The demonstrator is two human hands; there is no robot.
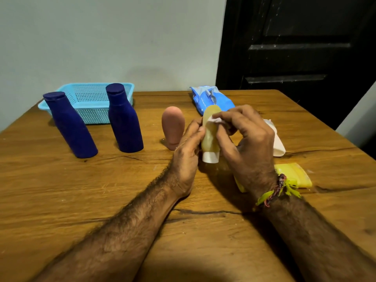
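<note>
- Holding yellowish bottle (209, 137) upright with its white cap (210, 157) pointing down, centre-right of view, low over the surface (101, 190); cannot tell if the cap is touching it.
- Curling left grip (186, 157) round the bottle's left side, fingertips pressing on its body.
- Pinching white wipe (216, 120) in right grip (250, 143) between thumb and fingers, pressing it against the bottle's upper part.
- Reaching in with both forearms from the near edge, resting the left wrist on the surface.
- Wearing a yellow-green and red thread band (278, 186) on the right wrist.
- Seeing left dark blue bottle (71, 127) and right dark blue bottle (124, 121) standing capped, well apart from the held one, off to the left.
- Seeing light blue basket (91, 115) sitting just behind those two, at the far left edge.
- Seeing pink bottle (173, 127) standing cap-down just beside the left grip, on its far side.
- Seeing blue wipes pack (211, 98) lying at the back, partly hidden by the held bottle's top.
- Seeing white bottle (278, 145) lying behind the right grip, mostly hidden.
- Seeing yellow object (295, 174) lying under the right wrist; cannot tell what kind.
</note>
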